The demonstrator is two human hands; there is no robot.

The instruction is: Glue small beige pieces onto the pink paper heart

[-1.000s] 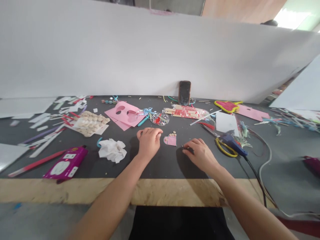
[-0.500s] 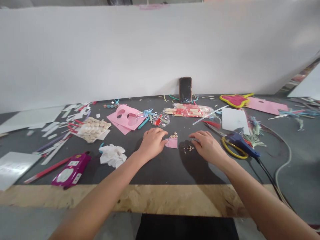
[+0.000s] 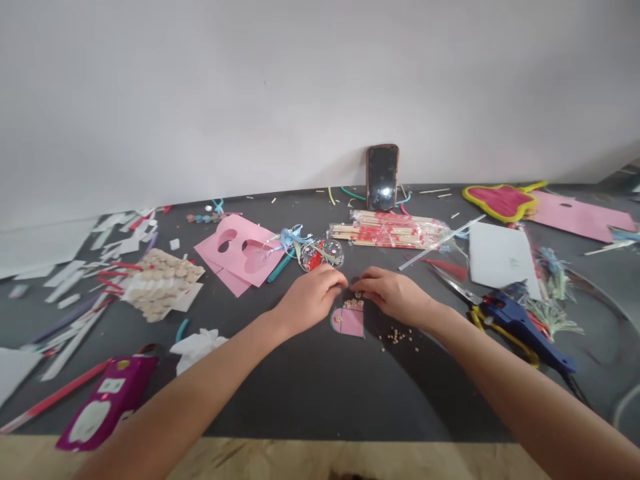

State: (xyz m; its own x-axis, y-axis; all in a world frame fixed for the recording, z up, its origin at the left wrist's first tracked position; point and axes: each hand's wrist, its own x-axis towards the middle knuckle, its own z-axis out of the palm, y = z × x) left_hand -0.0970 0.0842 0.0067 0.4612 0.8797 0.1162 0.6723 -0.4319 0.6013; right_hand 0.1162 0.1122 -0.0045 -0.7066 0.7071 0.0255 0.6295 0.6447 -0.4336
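Note:
A small pink piece point(image 3: 352, 323) with a rounded left end lies on the dark table, small pale beads point(image 3: 354, 303) along its far edge. Just beyond its left part is my left hand point(image 3: 315, 297), fingers curled together; what they hold, if anything, is too small to tell. My right hand point(image 3: 395, 293) is pinched at the far right corner of the piece, its fingertips by the beads, and any item in the pinch cannot be made out. Loose beads point(image 3: 397, 337) lie scattered to the right of the piece, below my right hand.
A phone point(image 3: 382, 177) leans on the white wall behind packaged sticks point(image 3: 390, 230). Scissors point(image 3: 457, 283) and a blue glue gun point(image 3: 525, 327) lie right. Pink cut sheets point(image 3: 235, 267), round wooden pieces point(image 3: 163, 283), crumpled tissue point(image 3: 197, 347) and a purple box point(image 3: 107, 403) lie left.
My right hand has moved left from beside the loose beads to the pink piece's far edge, and its fingers have closed. The camera view has shifted closer to the table.

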